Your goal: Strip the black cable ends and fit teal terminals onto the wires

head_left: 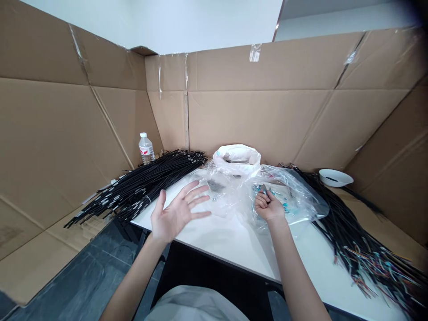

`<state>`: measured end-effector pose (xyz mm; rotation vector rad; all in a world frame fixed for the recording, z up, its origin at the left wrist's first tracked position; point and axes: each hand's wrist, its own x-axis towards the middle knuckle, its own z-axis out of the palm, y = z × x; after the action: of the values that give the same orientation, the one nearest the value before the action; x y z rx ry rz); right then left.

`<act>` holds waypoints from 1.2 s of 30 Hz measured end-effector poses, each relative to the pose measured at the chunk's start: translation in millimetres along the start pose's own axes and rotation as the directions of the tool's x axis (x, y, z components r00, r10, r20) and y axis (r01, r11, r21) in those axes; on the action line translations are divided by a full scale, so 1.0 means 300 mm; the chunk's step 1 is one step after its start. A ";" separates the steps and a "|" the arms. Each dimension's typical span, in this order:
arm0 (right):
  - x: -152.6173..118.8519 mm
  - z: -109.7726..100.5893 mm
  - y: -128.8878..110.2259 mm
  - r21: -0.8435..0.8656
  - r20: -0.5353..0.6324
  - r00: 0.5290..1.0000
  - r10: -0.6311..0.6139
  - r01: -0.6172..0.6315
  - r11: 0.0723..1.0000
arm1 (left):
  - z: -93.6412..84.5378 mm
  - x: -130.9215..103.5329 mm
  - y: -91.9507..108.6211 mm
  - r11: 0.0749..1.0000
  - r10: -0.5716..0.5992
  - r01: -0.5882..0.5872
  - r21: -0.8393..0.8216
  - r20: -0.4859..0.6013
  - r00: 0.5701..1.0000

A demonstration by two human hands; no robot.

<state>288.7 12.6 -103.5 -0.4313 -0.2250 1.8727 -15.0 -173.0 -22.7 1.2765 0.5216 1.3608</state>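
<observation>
My left hand point(174, 216) is raised over the front left part of the white table point(217, 238), palm up, fingers spread, with nothing in it. My right hand point(268, 205) is closed at the clear plastic bag point(302, 200) on the right, its fingers curled round something small and dark that is too small to name. Small teal pieces point(285, 206) lie in that bag beside the hand. Between the hands, another clear bag point(224, 189) holds small silvery pieces.
Black cables point(157, 176) are heaped at the left near a water bottle point(146, 149). A white bag point(236, 159) stands at the back. More black cables point(347, 227) with coloured wire ends lie right, near a white bowl point(335, 178). Cardboard walls point(254, 111) surround the table.
</observation>
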 end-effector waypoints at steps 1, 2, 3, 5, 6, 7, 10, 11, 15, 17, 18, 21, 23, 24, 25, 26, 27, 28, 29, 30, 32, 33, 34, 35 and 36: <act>-0.002 0.002 0.001 0.006 -0.004 1.000 0.002 -0.002 1.000 | -0.059 0.022 0.017 0.947 0.017 -0.021 0.319 0.016 1.000; -0.003 0.005 0.003 0.013 -0.007 1.000 0.003 -0.003 1.000 | -0.126 0.050 0.038 0.734 -0.007 0.007 0.679 -0.003 1.000; -0.004 0.008 0.004 0.019 -0.010 1.000 0.004 -0.004 1.000 | -0.197 0.084 0.062 0.356 0.026 0.082 0.931 -0.098 0.995; -0.007 0.012 0.006 0.029 -0.012 1.000 0.005 -0.005 1.000 | -0.339 0.161 0.105 -0.156 0.146 0.313 0.937 -0.292 0.945; -0.009 0.014 0.007 0.033 -0.012 1.000 0.005 -0.004 0.999 | -0.403 0.199 0.120 -0.208 0.170 0.369 0.906 -0.338 0.926; -0.011 0.016 0.007 0.035 -0.012 1.000 0.002 -0.002 0.999 | -0.461 0.234 0.130 -0.253 0.174 0.411 0.876 -0.377 0.910; -0.018 0.020 0.005 0.033 -0.013 1.000 -0.011 0.011 0.999 | -0.584 0.308 0.122 -0.356 0.119 0.482 0.800 -0.473 0.873; -0.020 0.021 0.005 0.030 -0.014 1.000 -0.017 0.017 0.999 | -0.609 0.321 0.110 -0.376 0.103 0.492 0.785 -0.493 0.864; -0.026 0.028 0.010 0.014 -0.026 0.999 -0.047 0.047 0.999 | -0.657 0.343 0.069 -0.406 0.109 0.519 0.752 -0.524 0.845; -0.029 0.034 0.015 0.004 -0.036 0.998 -0.060 0.061 0.998 | -0.662 0.352 0.070 -0.389 0.152 0.537 0.748 -0.523 0.839; -0.031 0.038 0.018 -0.003 -0.042 0.997 -0.067 0.067 0.998 | -0.664 0.358 0.080 -0.372 0.180 0.546 0.750 -0.519 0.836; -0.040 0.055 0.025 -0.032 -0.059 0.994 -0.094 0.092 0.995 | -0.665 0.385 0.153 -0.287 0.273 0.565 0.774 -0.499 0.822; -0.047 0.068 0.031 -0.057 -0.066 0.991 -0.121 0.117 0.991 | -0.664 0.405 0.233 -0.198 0.335 0.563 0.802 -0.484 0.808; -0.051 0.076 0.034 -0.072 -0.066 0.988 -0.136 0.131 0.989 | -0.662 0.414 0.277 -0.142 0.368 0.553 0.821 -0.474 0.800; -0.055 0.084 0.039 -0.088 -0.065 0.986 -0.153 0.147 0.985 | -0.657 0.422 0.322 -0.079 0.406 0.537 0.840 -0.465 0.787; -0.060 0.094 0.045 -0.105 -0.063 0.983 -0.170 0.163 0.981 | -0.649 0.427 0.364 -0.007 0.439 0.513 0.858 -0.458 0.773; -0.064 0.107 0.052 -0.122 -0.059 0.980 -0.190 0.182 0.976 | -0.637 0.431 0.401 0.071 0.469 0.479 0.875 -0.453 0.758; -0.070 0.124 0.060 -0.138 -0.052 0.976 -0.209 0.200 0.970 | -0.621 0.431 0.431 0.156 0.486 0.432 0.888 -0.450 0.750; -0.077 0.144 0.070 -0.149 -0.044 0.973 -0.225 0.216 0.965 | -0.600 0.430 0.453 0.245 0.493 0.379 0.892 -0.452 0.743; -0.085 0.170 0.082 -0.163 -0.026 0.970 -0.243 0.236 0.958 | -0.575 0.428 0.466 0.336 0.488 0.322 0.885 -0.456 0.744; -0.105 0.237 0.114 -0.208 0.032 0.956 -0.292 0.292 0.933 | -0.513 0.421 0.469 0.515 0.447 0.208 0.831 -0.468 0.763; -0.116 0.276 0.134 -0.263 0.090 0.935 -0.344 0.355 0.897 | -0.478 0.420 0.462 0.597 0.420 0.156 0.787 -0.472 0.775; -0.127 0.317 0.158 -0.336 0.144 0.904 -0.403 0.428 0.839 | -0.442 0.422 0.450 0.671 0.400 0.107 0.734 -0.479 0.782; -0.138 0.358 0.185 -0.414 0.188 0.877 -0.442 0.479 0.774 | -0.406 0.427 0.437 0.734 0.388 0.059 0.676 -0.490 0.781; -0.149 0.396 0.216 -0.477 0.218 0.867 -0.449 0.496 0.725 | -0.372 0.437 0.424 0.788 0.386 0.011 0.616 -0.507 0.771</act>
<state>197.6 -44.7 -10.1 -0.5937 -0.8426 1.2979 -135.7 -48.5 102.8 1.3797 1.3968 1.8992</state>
